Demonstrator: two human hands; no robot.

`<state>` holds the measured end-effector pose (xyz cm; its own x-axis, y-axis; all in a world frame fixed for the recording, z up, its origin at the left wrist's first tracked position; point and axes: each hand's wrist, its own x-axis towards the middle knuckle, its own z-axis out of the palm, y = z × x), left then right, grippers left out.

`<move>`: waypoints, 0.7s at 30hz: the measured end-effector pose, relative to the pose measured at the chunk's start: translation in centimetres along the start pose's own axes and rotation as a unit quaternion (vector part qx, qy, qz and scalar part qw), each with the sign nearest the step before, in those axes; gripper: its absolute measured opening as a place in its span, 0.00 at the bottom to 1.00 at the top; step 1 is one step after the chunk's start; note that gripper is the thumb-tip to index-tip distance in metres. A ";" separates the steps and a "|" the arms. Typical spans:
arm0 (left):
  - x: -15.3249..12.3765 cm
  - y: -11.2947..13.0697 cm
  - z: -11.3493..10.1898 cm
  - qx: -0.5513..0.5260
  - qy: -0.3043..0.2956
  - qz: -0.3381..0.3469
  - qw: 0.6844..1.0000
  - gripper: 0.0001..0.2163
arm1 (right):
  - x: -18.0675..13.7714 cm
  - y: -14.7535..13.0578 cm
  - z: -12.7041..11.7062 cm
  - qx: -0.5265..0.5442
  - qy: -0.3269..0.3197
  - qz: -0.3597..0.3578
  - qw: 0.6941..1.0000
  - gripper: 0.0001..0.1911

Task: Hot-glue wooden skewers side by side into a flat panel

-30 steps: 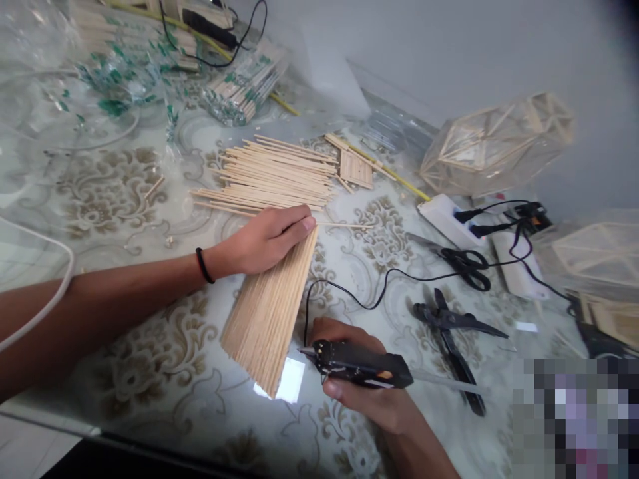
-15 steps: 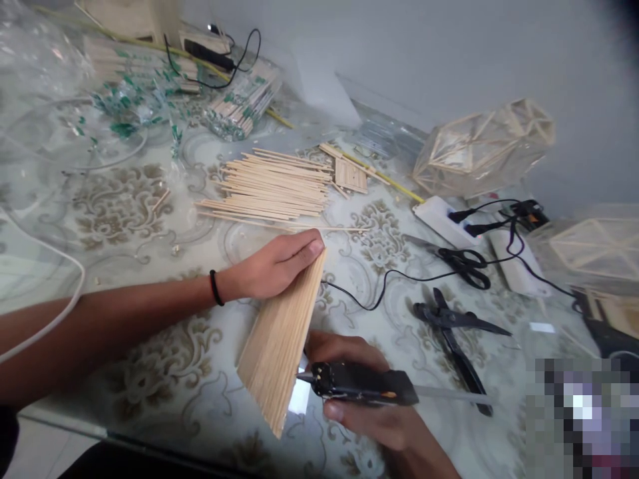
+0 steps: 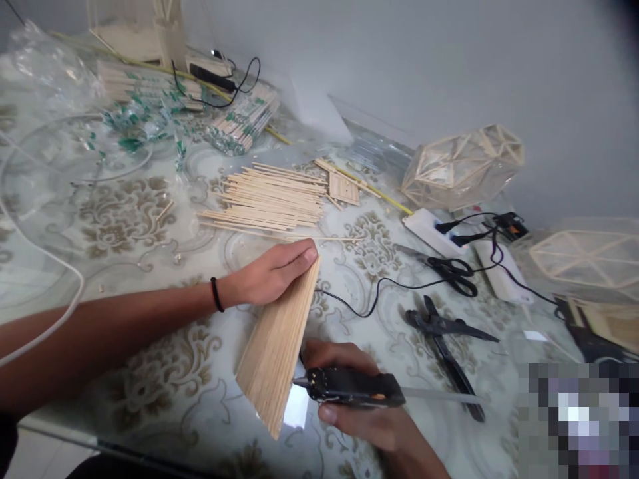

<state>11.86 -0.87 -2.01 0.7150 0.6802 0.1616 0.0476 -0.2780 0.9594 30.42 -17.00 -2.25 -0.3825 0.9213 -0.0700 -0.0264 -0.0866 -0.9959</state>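
My left hand (image 3: 274,271) is closed around the upper end of a panel of thin wooden sticks (image 3: 279,356) laid side by side, holding it on edge at a slant. My right hand (image 3: 359,399) is wrapped around a black hot glue gun (image 3: 357,387), with a pale glue stick (image 3: 442,395) jutting from its back. The gun's nozzle points left and meets or nearly touches the panel's right edge; I cannot tell which. The fingers around the handle are partly hidden by the gun's body.
Loose sticks (image 3: 274,196) lie beyond the panel. Scissors (image 3: 456,271), black pliers (image 3: 446,346) and a white power strip (image 3: 432,233) are on the right. Behind stand stick-frame models (image 3: 464,166). Bagged sticks (image 3: 244,120) and crumpled plastic (image 3: 50,70) lie at the back left.
The view has shifted slightly, so the background sits lower and the right-hand items further left. Both hands keep their grips, and the nozzle stays at the panel's right edge.
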 end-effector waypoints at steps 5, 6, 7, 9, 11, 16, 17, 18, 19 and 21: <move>0.0 -0.2 0.0 -0.009 -0.006 -0.004 1.000 0.17 | 0.0 -0.2 0.0 -0.004 0.014 0.004 1.000 0.14; 0.0 -0.2 0.0 -0.010 -0.007 -0.004 1.000 0.17 | 0.0 -0.3 0.0 -0.002 0.013 0.007 1.000 0.13; 0.0 -0.2 0.0 -0.012 -0.008 -0.003 1.000 0.17 | 0.1 -0.3 0.0 0.001 0.012 0.009 1.000 0.13; 0.1 -0.2 0.0 -0.013 -0.008 -0.001 1.000 0.17 | 0.1 -0.5 0.0 0.003 0.010 0.014 1.000 0.13; 0.1 -0.1 0.0 -0.013 -0.007 -0.002 1.000 0.17 | 0.1 -0.6 0.0 0.004 0.012 0.014 1.000 0.12; 0.1 0.0 0.0 -0.015 -0.011 0.001 1.000 0.16 | 0.0 -0.4 -0.2 -0.008 0.024 0.014 1.000 0.13; 0.1 0.0 0.0 -0.016 -0.012 0.001 1.000 0.16 | -0.1 -0.3 -0.3 -0.010 0.026 0.017 0.999 0.13; 0.2 0.0 0.0 -0.017 -0.013 0.001 1.000 0.16 | -0.2 -0.2 -0.4 -0.011 0.029 0.019 0.999 0.14; 0.2 0.0 0.0 -0.017 -0.014 -0.001 1.000 0.16 | -0.2 -0.1 -0.4 -0.011 0.034 0.022 0.999 0.14; 0.2 0.0 0.0 -0.017 -0.016 -0.003 1.000 0.16 | -0.4 0.1 -0.4 -0.006 0.046 0.027 0.999 0.13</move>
<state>12.01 -0.76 -1.97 0.7368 0.6596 0.1486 0.0291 -0.2504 0.9677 30.93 -17.18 -2.33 -0.2967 0.9463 -0.1282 0.0031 -0.1333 -0.9911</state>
